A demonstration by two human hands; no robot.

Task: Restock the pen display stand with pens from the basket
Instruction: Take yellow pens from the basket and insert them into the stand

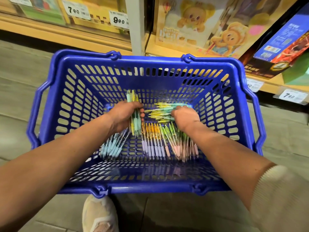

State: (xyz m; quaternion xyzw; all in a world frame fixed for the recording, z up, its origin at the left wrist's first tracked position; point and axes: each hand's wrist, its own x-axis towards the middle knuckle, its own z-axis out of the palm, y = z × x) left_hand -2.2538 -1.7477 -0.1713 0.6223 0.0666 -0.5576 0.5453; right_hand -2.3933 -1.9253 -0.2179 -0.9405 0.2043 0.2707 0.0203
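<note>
In left hand (124, 114), mint pens (135, 122) upright

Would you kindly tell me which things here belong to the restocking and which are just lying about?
Job: blue basket, pen bundle in left hand, yellow-mint pens grasped by right hand, pen rows on basket floor.
Lying about: boxed toys, price tags, shoe.

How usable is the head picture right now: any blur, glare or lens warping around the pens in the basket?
Head view: warm, dim light, no harsh glare; loose pastel-grip pens on the floor of the blue perforated plastic basket are motion-smeared, as is the mint-and-yellow pen bunch gripped by the left hand; the right hand reads clearly; the wide-angle lens bows the basket rim.
</note>
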